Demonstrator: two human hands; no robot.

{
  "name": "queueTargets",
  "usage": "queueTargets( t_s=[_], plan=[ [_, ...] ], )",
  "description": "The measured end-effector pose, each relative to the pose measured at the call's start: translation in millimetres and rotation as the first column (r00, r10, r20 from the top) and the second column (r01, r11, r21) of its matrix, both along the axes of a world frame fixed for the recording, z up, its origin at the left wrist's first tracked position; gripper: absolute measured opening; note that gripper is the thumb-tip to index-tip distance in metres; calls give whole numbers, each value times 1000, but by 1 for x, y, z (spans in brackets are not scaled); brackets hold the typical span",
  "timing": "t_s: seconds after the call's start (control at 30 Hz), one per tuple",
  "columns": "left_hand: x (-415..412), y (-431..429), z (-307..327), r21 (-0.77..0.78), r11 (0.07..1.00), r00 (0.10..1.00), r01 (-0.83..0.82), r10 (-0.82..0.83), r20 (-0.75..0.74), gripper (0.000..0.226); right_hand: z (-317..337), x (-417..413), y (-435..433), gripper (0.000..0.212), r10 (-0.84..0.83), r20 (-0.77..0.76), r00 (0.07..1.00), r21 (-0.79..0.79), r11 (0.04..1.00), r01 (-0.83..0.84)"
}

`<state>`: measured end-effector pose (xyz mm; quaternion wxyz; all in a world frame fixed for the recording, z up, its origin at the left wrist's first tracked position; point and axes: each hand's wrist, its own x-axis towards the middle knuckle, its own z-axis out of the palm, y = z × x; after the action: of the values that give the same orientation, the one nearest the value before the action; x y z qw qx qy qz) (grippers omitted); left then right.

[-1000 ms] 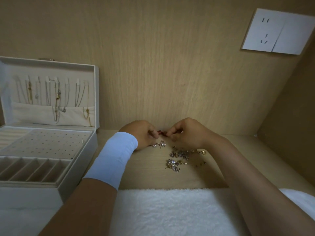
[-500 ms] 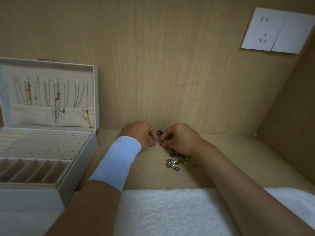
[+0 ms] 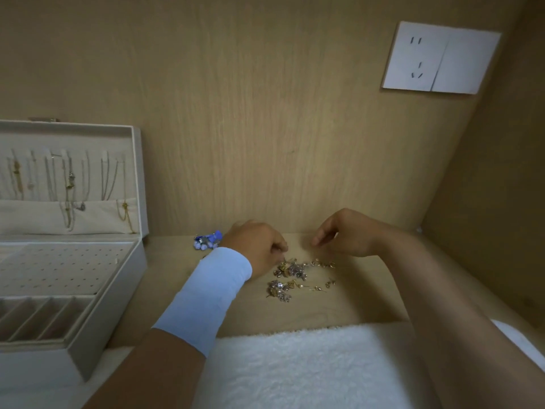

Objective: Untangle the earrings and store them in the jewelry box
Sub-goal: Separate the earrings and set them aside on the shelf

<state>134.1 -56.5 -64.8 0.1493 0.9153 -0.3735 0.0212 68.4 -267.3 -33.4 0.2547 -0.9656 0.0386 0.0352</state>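
Note:
A tangle of small gold and silver earrings (image 3: 295, 276) lies on the wooden shelf between my hands. My left hand (image 3: 259, 246), with a pale blue cuff on the wrist, has its fingers curled down at the pile's upper left edge, pinching a small earring mostly hidden under them. My right hand (image 3: 345, 234) hovers just above and right of the pile, fingers loosely bent, holding nothing I can see. A blue earring cluster (image 3: 208, 240) lies behind my left wrist. The open cream jewelry box (image 3: 138, 261) stands at the left, with a perforated earring panel (image 3: 59, 267).
Necklaces (image 3: 67, 184) hang inside the box's upright lid, and divided compartments (image 3: 38, 317) sit at its front. A white fluffy towel (image 3: 295, 367) covers the near edge. A wooden wall rises right behind the pile, with a socket plate (image 3: 439, 57) high on it.
My hands, which pinched a red earring together, have drawn apart. The right hand has lifted off to the right, uncovering more of the pile. The blue cluster now shows behind my left wrist.

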Motion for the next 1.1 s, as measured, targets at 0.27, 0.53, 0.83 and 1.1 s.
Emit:
queueTargets(
  t_s=[0.27, 0.53, 0.83, 1.1],
  plan=[
    [-14, -18, -4, 57, 995, 997, 81, -82, 12, 22, -7, 1, 1, 16, 22, -74, 997, -29, 999, -24],
    [-12, -14, 5, -256, 967, 984, -19, -28, -177, 17, -4, -1, 6, 17, 10, -59, 998, -73, 997, -15],
    [-10, -11, 9, -569, 818, 938, -83, -129, -322, 29, 16, -2, 20, 11, -62, 165, 984, 386, 922, -6],
    [-6, -3, 13, -632, 763, 928, -137, -124, -350, 13, 18, -2, 28, 40, -120, 147, 982, 488, 872, 34]
  ],
)
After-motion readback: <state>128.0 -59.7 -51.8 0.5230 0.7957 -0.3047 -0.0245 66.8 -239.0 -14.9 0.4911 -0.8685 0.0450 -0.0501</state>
